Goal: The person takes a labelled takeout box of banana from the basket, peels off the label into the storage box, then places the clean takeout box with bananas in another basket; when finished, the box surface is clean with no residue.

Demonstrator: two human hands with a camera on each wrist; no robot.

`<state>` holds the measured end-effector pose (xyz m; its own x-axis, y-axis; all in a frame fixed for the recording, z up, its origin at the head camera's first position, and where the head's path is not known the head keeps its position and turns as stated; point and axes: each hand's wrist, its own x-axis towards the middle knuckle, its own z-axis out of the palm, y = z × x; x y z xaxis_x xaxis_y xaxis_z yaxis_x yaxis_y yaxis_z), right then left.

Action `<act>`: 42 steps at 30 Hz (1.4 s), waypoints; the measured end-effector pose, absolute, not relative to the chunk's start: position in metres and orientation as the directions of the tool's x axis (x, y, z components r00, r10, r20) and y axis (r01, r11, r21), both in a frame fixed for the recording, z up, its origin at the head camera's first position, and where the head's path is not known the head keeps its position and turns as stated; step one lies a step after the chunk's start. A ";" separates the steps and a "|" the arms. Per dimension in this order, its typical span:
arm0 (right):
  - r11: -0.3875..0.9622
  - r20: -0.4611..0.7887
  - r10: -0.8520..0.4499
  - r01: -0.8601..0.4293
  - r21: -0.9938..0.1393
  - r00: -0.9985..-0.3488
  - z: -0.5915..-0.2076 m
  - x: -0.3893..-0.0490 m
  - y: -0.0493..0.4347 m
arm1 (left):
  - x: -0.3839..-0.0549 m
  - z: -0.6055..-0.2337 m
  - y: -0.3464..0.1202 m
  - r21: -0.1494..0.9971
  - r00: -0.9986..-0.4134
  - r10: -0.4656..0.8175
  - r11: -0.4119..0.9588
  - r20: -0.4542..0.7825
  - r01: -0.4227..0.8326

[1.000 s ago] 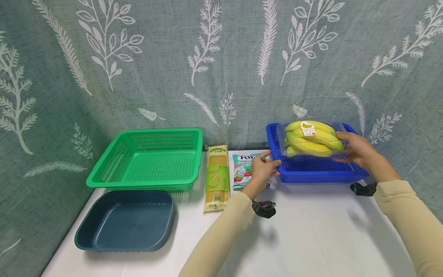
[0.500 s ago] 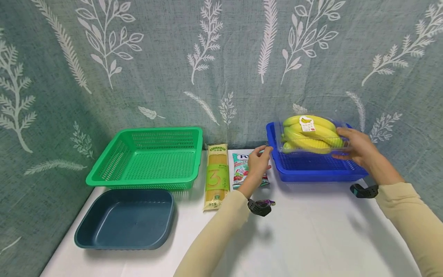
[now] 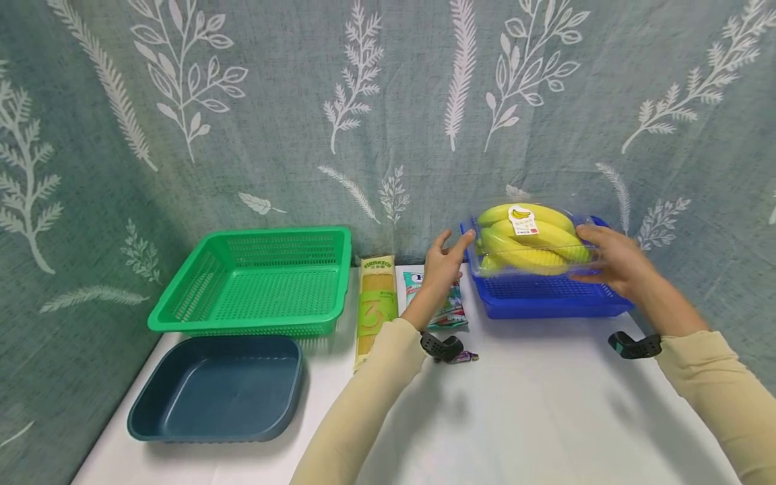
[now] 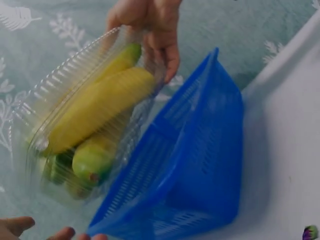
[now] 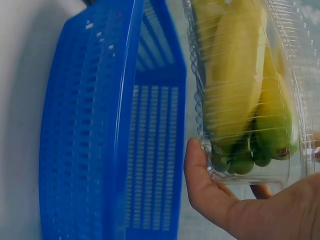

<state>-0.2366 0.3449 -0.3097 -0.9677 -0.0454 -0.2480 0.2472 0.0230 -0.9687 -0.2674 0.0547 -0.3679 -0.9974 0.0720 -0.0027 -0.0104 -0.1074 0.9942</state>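
A clear plastic box of bananas [image 3: 530,236] is held up over the blue basket [image 3: 545,306]. My right hand [image 3: 615,259] grips the box's right end, thumb below and fingers on the upper side. In the right wrist view the banana box [image 5: 240,85] stands apart from the basket wall [image 5: 90,125]. My left hand [image 3: 442,263] is by the box's left end, fingers spread. Its fingertips [image 4: 62,234] show at the lower left of the left wrist view, apart from the box [image 4: 95,115] and near the basket's rim.
Left of the basket lie a candy bag [image 3: 451,310], partly behind my left arm, and a spaghetti pack [image 3: 370,310]. A small purple wrapped piece [image 3: 465,357] lies by the left wrist. A green basket [image 3: 336,323] and a dark blue tray [image 3: 212,431] stand at left; a curtain hangs behind.
My left hand has let go of the basket's left rim and risen, its fingers spreading beside the box. The banana box, in my right hand, has been lifted a little and shifted slightly left.
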 end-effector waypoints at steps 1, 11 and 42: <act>0.049 -0.242 -0.048 0.239 -0.970 -0.969 -0.310 -0.235 0.341 | -0.267 -0.368 0.053 0.994 -0.997 0.083 -0.110 -0.010 -0.019; 0.137 -0.195 -0.037 0.189 -0.972 -0.980 -0.309 -0.224 0.311 | -0.255 -0.360 0.043 0.982 -0.986 0.161 -0.172 -0.048 -0.076; 0.027 -0.151 -0.130 0.149 -0.989 -0.980 -0.308 -0.185 0.253 | -0.210 -0.335 -0.033 0.999 -0.985 0.169 -0.031 0.025 0.020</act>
<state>-0.1846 0.2530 -0.3077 -0.9799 -0.1303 -0.1508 0.1485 0.0275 -0.9885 -0.2104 -0.0331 -0.3353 -0.9854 0.1687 0.0253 0.0203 -0.0313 0.9993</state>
